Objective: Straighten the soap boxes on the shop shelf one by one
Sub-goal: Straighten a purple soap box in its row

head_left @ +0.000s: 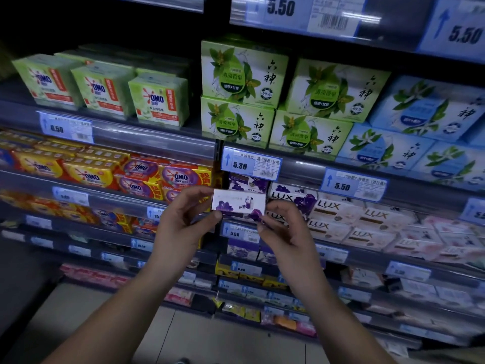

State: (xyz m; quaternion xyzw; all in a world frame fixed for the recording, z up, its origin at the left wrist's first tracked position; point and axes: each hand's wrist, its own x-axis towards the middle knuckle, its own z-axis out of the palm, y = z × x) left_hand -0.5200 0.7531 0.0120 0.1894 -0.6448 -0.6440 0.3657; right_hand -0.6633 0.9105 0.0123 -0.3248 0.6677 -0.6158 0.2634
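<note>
Head view: I hold one purple soap box (238,202) just in front of the shelf (367,259).
My left grip (183,219) and right grip (283,224) pinch its two ends. Next, I think, I must turn it straight and slide it in beside the LUX boxes (333,208).

Dimly lit tiered shelving (157,143) stands over a pale tiled floor (210,337).

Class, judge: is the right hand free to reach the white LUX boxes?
Probably not yet: right hand and left hand both hold the purple soap box, though nothing blocks the nearby white LUX boxes.
</note>
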